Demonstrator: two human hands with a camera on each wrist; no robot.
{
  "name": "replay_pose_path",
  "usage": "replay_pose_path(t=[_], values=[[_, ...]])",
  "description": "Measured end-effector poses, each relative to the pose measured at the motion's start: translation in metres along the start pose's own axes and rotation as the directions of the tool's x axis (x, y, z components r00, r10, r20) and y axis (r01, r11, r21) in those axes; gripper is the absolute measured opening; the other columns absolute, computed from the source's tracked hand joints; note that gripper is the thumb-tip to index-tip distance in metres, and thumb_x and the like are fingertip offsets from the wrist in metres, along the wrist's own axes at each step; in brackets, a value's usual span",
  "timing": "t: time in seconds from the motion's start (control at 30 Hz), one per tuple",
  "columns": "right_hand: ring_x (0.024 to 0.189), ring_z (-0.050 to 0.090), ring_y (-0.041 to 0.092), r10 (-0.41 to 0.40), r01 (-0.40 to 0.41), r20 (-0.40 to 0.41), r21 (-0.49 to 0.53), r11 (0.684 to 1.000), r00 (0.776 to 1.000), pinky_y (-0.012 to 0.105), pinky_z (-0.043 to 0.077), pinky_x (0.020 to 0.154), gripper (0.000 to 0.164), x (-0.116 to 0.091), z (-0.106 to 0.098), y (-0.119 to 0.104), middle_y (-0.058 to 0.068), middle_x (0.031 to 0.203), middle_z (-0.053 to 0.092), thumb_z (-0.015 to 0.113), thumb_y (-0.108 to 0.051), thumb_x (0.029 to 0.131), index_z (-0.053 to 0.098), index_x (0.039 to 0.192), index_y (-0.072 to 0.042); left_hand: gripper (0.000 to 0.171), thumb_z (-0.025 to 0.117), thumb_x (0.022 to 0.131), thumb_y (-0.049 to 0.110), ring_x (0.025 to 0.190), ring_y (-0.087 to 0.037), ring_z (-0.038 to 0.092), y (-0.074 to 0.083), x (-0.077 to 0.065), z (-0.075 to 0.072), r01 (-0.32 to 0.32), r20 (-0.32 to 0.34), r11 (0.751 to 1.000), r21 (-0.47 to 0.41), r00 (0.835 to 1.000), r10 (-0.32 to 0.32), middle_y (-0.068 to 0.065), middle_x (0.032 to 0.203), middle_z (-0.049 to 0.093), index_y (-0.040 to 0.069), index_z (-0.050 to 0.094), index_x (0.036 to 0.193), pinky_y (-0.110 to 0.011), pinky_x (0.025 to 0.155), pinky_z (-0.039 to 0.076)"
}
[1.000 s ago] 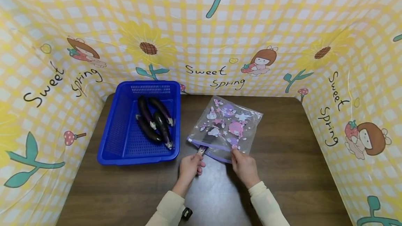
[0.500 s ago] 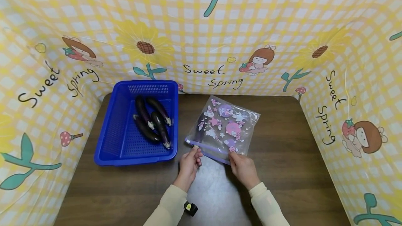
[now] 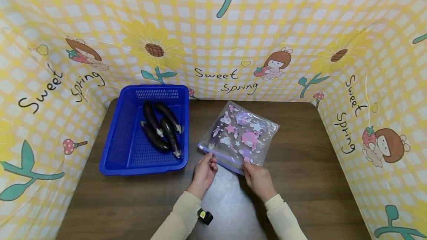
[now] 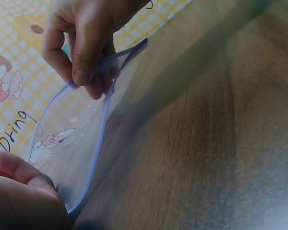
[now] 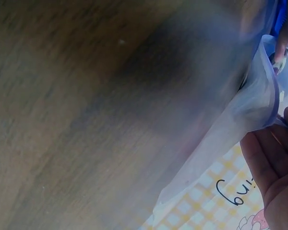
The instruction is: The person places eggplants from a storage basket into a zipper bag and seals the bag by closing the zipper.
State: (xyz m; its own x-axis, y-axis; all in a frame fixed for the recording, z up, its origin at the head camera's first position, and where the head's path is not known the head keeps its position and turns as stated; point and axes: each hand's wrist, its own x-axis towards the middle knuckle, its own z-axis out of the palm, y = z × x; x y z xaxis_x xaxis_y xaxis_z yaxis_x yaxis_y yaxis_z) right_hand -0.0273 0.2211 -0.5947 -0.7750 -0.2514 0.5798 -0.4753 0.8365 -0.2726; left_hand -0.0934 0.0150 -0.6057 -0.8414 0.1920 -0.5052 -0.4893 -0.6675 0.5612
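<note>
A clear zip bag [image 3: 237,143] with pink and purple prints and a purple zip lies tilted on the table, its mouth toward me. In the head view, a dark eggplant [image 3: 217,130] shows dimly inside along the left side, partly hidden by the prints. My left hand [image 3: 204,172] has thumb and curled fingers at the left part of the bag's rim; the exact grip is partly hidden. My right hand [image 3: 259,180] pinches the rim at the right. The left wrist view shows the mouth standing apart between the right hand [image 4: 84,40] and the left hand [image 4: 24,194].
Left of the bag stands a blue perforated basket [image 3: 115,136] holding several eggplants [image 3: 171,132]. A small black object with a yellow patch [image 3: 205,216] sits by the left sleeve. Yellow checked cloth [image 3: 220,43] walls the wooden table [image 3: 300,180] at the back and sides.
One second ago my left hand held an eggplant's stem end at the bag's mouth. That eggplant has since gone inside. The bag's left part has shifted slightly right; my right hand stays at the rim.
</note>
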Motion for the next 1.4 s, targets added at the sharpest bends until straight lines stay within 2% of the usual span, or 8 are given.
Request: replay_pose_path(t=[0.23, 0.5, 0.63, 0.73, 0.83, 1.07, 1.23, 1.4], values=[[0.051, 0.059, 0.027, 0.0, 0.0, -0.01, 0.008, 1.0, 1.0, 0.041, 0.045, 0.044, 0.021, 0.0, 0.002, 0.001, 0.005, 0.064, 0.06, 0.051, -0.017, 0.104, 0.063, 0.091, -0.006, 0.057, 0.039, 0.102, 0.005, 0.054, -0.005, 0.039, 0.006, 0.004, 0.002, 0.077, 0.145, 0.993, 0.089, 0.985, -0.09, 0.002, 0.077, 0.051, 0.009, 0.025, 0.158, -0.017, 0.052, 0.036], [0.051, 0.059, 0.027, -0.007, 0.007, -0.022, -0.008, 1.0, 1.0, 0.041, 0.045, 0.044, 0.023, 0.002, 0.003, 0.004, 0.005, 0.064, 0.06, 0.049, -0.018, 0.105, 0.063, 0.091, -0.006, 0.051, 0.039, 0.101, 0.005, 0.057, -0.008, 0.044, 0.014, 0.003, 0.0, 0.119, 0.214, 0.971, 0.206, 0.963, -0.164, 0.0, 0.079, 0.055, 0.004, 0.026, 0.149, -0.022, 0.055, 0.041], [0.052, 0.06, 0.027, 0.011, -0.011, -0.005, -0.013, 1.0, 1.0, 0.041, 0.045, 0.044, 0.007, 0.003, 0.001, 0.005, 0.004, 0.065, 0.061, 0.062, -0.01, 0.097, 0.062, 0.092, -0.006, 0.05, 0.041, 0.1, 0.006, 0.058, -0.01, 0.055, 0.026, -0.008, -0.002, 0.093, 0.235, 0.898, 0.43, 0.949, -0.21, -0.004, 0.08, 0.061, -0.011, 0.028, 0.145, -0.026, 0.058, 0.05], [0.052, 0.061, 0.026, 0.026, -0.025, 0.011, -0.013, 1.0, 1.0, 0.04, 0.046, 0.045, 0.014, 0.004, 0.0, 0.006, 0.005, 0.066, 0.062, 0.073, -0.001, 0.085, 0.062, 0.093, -0.007, 0.052, 0.044, 0.1, 0.007, 0.058, -0.011, 0.061, 0.041, -0.02, -0.001, 0.0, 0.278, 0.788, 0.615, 0.936, -0.217, -0.009, 0.082, 0.066, -0.016, 0.034, 0.146, -0.03, 0.057, 0.056], [0.052, 0.06, 0.026, 0.035, -0.034, 0.026, -0.02, 0.999, 0.999, 0.04, 0.046, 0.045, 0.019, 0.004, 0.0, 0.006, 0.005, 0.066, 0.062, 0.075, 0.001, 0.081, 0.062, 0.093, -0.007, 0.043, 0.047, 0.102, 0.009, 0.059, -0.015, 0.065, 0.066, -0.034, 0.003, -0.126, 0.322, 0.632, 0.764, 0.925, -0.204, -0.011, 0.083, 0.07, -0.016, 0.049, 0.137, -0.036, 0.058, 0.058], [0.052, 0.06, 0.027, 0.067, -0.066, 0.065, -0.012, 0.998, 0.996, 0.042, 0.045, 0.044, 0.005, 0.0, -0.001, 0.007, 0.005, 0.067, 0.062, 0.066, -0.005, 0.092, 0.062, 0.091, -0.007, 0.03, 0.051, 0.106, 0.016, 0.066, -0.025, 0.066, 0.17, -0.055, 0.008, -0.338, 0.381, 0.275, 0.9, 0.917, -0.117, -0.015, 0.086, 0.068, -0.005, 0.063, 0.123, -0.043, 0.061, 0.057], [0.054, 0.06, 0.027, 0.093, -0.091, 0.075, -0.027, 0.995, 0.993, 0.043, 0.046, 0.045, 0.016, 0.0, -0.002, 0.007, 0.004, 0.068, 0.062, 0.075, 0.0, 0.082, 0.062, 0.09, -0.007, 0.028, 0.049, 0.107, 0.017, 0.072, -0.021, 0.064, 0.245, -0.039, -0.004, -0.355, 0.356, 0.04, 0.934, 0.934, -0.017, -0.014, 0.09, 0.068, -0.003, 0.064, 0.12, -0.041, 0.067, 0.056], [0.054, 0.06, 0.027, 0.1, -0.099, 0.085, -0.025, 0.995, 0.991, 0.043, 0.046, 0.046, 0.013, 0.001, -0.003, 0.008, 0.005, 0.068, 0.063, 0.073, -0.002, 0.085, 0.062, 0.091, -0.007, 0.028, 0.046, 0.106, 0.013, 0.078, -0.025, 0.065, 0.287, -0.006, -0.016, -0.339, 0.346, -0.169, 0.926, 0.938, 0.016, -0.013, 0.092, 0.069, -0.004, 0.064, 0.12, -0.042, 0.071, 0.053]])
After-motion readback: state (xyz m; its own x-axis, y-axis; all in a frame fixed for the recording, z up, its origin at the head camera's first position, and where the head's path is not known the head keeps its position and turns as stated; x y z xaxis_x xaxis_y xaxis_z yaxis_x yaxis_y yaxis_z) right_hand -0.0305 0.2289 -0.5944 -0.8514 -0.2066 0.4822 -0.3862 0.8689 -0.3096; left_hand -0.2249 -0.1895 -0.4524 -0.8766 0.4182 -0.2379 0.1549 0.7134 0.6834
